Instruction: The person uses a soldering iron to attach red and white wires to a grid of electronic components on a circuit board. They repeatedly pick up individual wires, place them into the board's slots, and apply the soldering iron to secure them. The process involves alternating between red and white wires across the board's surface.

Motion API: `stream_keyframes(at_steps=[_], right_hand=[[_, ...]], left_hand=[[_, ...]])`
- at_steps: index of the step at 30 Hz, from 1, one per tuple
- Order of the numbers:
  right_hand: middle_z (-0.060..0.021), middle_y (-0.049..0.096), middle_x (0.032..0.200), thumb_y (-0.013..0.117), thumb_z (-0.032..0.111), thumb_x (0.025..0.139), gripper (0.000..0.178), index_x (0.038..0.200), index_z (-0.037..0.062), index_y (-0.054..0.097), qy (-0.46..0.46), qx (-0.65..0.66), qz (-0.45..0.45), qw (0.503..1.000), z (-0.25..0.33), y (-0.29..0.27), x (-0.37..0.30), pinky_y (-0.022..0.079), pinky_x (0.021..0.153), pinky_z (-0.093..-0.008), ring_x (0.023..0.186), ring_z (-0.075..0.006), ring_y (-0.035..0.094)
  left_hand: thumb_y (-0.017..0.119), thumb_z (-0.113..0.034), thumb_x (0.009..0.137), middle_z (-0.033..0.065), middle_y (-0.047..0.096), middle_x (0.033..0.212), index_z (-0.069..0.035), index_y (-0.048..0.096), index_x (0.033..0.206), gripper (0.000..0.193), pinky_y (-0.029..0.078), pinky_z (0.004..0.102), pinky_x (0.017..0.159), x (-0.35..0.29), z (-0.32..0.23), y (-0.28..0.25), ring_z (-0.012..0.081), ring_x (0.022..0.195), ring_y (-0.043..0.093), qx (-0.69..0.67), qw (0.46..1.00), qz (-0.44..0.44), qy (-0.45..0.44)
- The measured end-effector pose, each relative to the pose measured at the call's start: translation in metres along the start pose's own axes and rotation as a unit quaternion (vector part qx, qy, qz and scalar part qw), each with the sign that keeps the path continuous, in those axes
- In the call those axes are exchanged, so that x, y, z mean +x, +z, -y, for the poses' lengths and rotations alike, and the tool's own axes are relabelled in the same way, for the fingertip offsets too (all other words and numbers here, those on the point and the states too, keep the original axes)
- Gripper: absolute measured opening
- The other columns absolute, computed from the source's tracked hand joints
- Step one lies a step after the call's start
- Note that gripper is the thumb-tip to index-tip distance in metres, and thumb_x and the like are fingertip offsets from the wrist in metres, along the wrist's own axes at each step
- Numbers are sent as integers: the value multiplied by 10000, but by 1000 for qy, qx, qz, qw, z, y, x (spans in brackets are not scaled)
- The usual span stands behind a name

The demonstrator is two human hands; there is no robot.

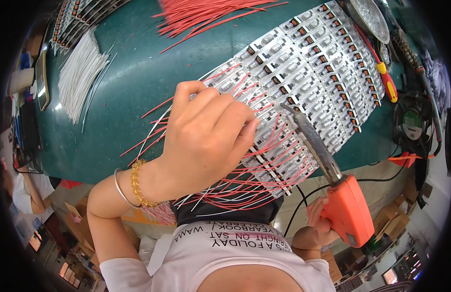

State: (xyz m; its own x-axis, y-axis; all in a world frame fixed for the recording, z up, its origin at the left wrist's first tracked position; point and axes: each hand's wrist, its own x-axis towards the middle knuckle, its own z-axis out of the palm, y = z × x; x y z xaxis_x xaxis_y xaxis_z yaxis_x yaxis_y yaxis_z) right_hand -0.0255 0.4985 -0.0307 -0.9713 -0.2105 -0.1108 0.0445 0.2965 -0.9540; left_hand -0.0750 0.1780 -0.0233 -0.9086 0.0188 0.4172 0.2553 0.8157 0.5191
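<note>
Green tabletop carries a wide sheet of small circuit boards laid side by side in rows, slanting from upper right down toward the person. Red wires and a few white ones stick out from the boards along the near edge, fanning toward the person's chest.

The left hand rests on the near part of the boards, fingers curled down and pinched narrow on the wires there; exactly which wire it holds is hidden under the fingers. A beaded bracelet and a thin metal bangle sit on that wrist, and a small bunch of red wires lies under the forearm.

The right hand grips the handle of an orange soldering gun, fingers wrapped round it. The gun's long metal barrel points up and left, and its tip sits over the boards just beside the left hand's fingertips; whether it touches a board cannot be told. A black cord runs from the gun down past the table edge.

A loose pile of red wires lies at the far edge of the tabletop, a bundle of white wires at the far left, and a red and yellow screwdriver to the right of the boards, near a small fan.
</note>
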Motion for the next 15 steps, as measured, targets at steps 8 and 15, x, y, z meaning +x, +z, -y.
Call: stream_keyframes(at_steps=[8,15], right_hand=[[20,475,515,632,485,889,746,1290,-113,436,-134,68,42,988,-1,12,23,400,438,-243,401,-88,437],[12,460,501,630,481,892,727,1269,-111,440,-140,108,74,981,13,21,35,390,426,-245,379,-94,430]], left_hand=[[742,-21,708,17,542,632,-72,628,757,134,386,371,740,-2,1,2,210,592,502,-12,1000,-16,-5],[789,-98,694,59,598,788,-76,664,853,204,402,378,783,0,-8,-27,227,713,548,76,997,-22,-15]])
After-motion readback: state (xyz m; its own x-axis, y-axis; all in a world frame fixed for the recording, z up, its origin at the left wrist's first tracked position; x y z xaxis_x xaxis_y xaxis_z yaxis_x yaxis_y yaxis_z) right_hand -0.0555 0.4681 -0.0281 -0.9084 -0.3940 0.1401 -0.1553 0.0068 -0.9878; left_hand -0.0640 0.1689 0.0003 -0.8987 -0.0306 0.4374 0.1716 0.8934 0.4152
